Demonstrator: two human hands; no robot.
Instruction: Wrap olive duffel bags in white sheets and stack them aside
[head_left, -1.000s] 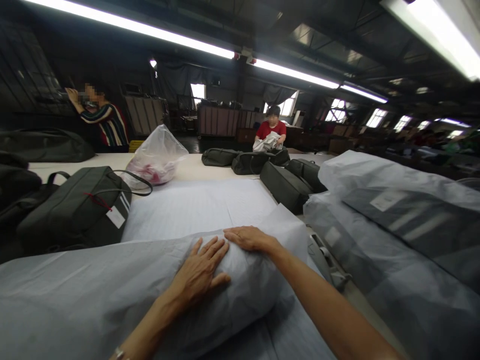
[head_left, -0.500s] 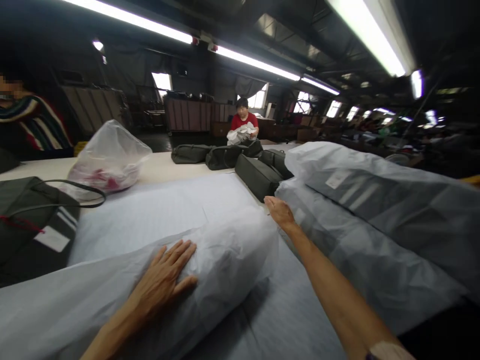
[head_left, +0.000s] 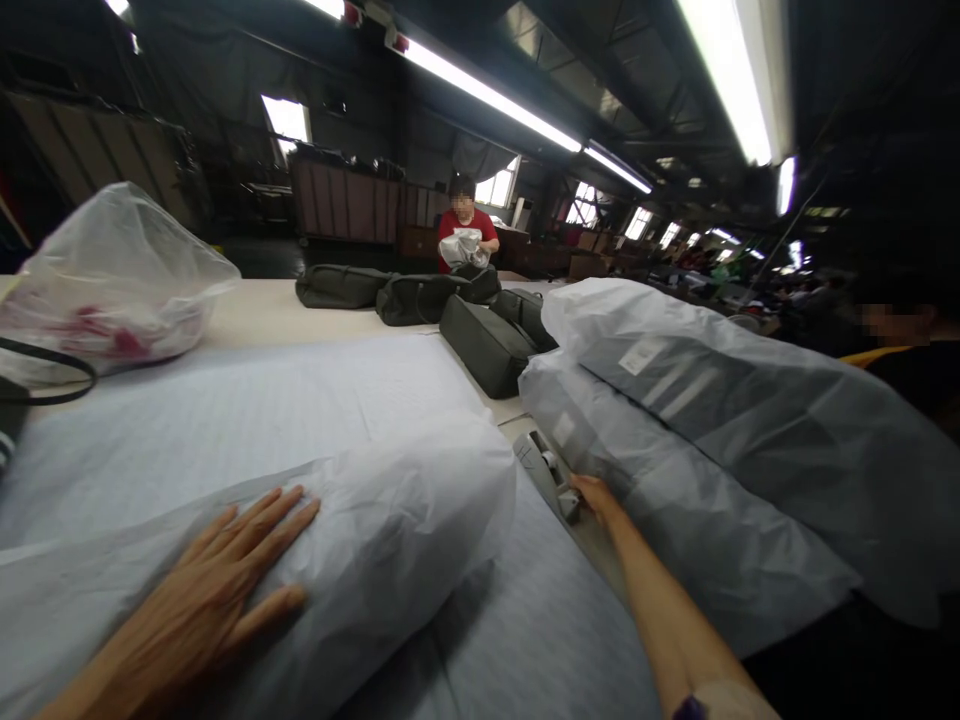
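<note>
My left hand (head_left: 214, 590) lies flat, fingers spread, on a bulky bundle in a cloudy white plastic bag (head_left: 420, 500). Something darker shows faintly through the plastic. My right hand (head_left: 595, 495) is at the near end of a grey tape dispenser (head_left: 546, 470), which stands between the bundle and the wrapped bags at right. Its fingers are drawn together against the dispenser's end, and whatever is between them is too small to make out.
Dark bags in clear plastic (head_left: 720, 400) are stacked at right. Several dark green bags (head_left: 487, 345) stand farther back, near a person in red (head_left: 466, 230) handling white material. A clear plastic sack (head_left: 112, 290) with red contents sits at left. White padded sheeting (head_left: 247, 400) covers the table.
My right hand has come back toward me from beside the dark bags to the tape dispenser. My left hand still rests on the bundle. The view has turned right.
</note>
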